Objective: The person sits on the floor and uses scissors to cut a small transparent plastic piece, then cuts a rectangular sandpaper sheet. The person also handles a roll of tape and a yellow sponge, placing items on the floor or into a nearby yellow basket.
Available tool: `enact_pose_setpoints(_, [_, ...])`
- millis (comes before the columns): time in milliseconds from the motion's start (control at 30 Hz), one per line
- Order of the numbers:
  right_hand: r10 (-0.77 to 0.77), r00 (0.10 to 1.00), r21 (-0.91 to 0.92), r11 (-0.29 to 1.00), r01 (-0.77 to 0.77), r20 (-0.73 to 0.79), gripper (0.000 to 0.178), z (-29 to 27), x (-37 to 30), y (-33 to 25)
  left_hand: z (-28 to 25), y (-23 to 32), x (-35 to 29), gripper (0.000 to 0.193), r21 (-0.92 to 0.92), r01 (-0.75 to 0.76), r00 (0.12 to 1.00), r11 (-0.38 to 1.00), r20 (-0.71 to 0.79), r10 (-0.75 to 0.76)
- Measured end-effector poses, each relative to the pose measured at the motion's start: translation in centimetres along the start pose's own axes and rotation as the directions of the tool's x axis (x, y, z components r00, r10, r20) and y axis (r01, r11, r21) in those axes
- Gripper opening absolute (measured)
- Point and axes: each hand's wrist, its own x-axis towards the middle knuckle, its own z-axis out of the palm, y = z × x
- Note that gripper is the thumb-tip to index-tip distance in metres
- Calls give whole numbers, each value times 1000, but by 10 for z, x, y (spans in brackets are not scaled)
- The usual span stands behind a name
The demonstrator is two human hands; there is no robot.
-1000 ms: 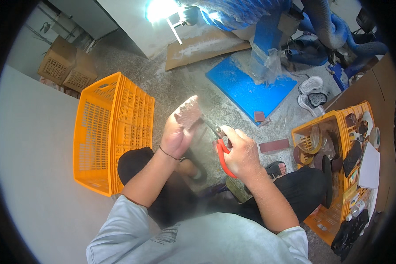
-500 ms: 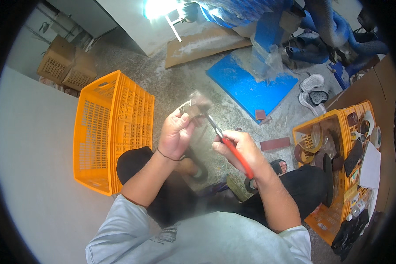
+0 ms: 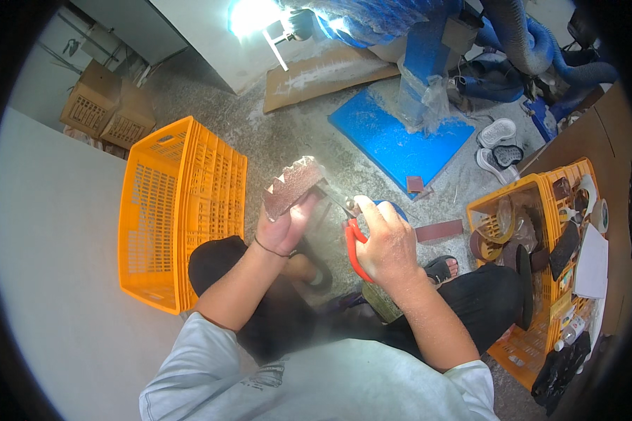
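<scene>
The left hand [image 3: 282, 230] is closed on a brown piece [image 3: 293, 188] with a jagged, pale-toothed upper edge, just above and left of the clock's centre, towards eleven o'clock; most of its fingers are hidden by the piece. The right hand [image 3: 387, 249], apart from the left and towards four o'clock, is wrapped around a red-handled tool [image 3: 353, 245], covering much of its grip. The tool's thin metal end points towards ten o'clock and seems to reach the right end of the piece, though blur and pale haze there make contact hard to judge.

At nine o'clock stand nested orange crates [image 3: 182, 210], their far insides out of sight. At three o'clock another orange crate [image 3: 545, 203] holds a jumble of overlapping things, several too covered to name. The lamp [image 3: 256, 17] near eleven o'clock is washed out by its own glare, and the fisheye's black rim cuts off the outer edges.

A dark print on the pale shirt [image 3: 267, 377] at seven o'clock is smeared (and folded with the cloth), so unreadable. The bottle [image 3: 572, 333] near four o'clock is too small for any lettering to be made out. The dark marks on the cardboard boxes [image 3: 91, 102] at ten o'clock are likewise illegible.
</scene>
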Motion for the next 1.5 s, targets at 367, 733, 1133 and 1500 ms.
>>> enact_pose_setpoints(367, [122, 851, 510, 754, -414, 511, 22, -29, 12, 2, 2, 15, -5, 54, 27, 18, 999, 999, 36, -19])
enact_pose_setpoints(733, [40, 996, 162, 986, -52, 75, 32, -10, 1, -6, 2, 10, 3, 54, -324, 146, 983, 935, 157, -99])
enact_pose_setpoints(1133, [-78, 997, -59, 995, 77, -19, 34, -2, -1, -3, -6, 7, -2, 54, -208, 87, 992, 974, 104, -66])
enact_pose_setpoints(1500, [47, 735, 632, 476, -612, 677, 14, -28, 14, 8, -3, 28, -1, 48, -138, 260, 965, 956, 5, -261])
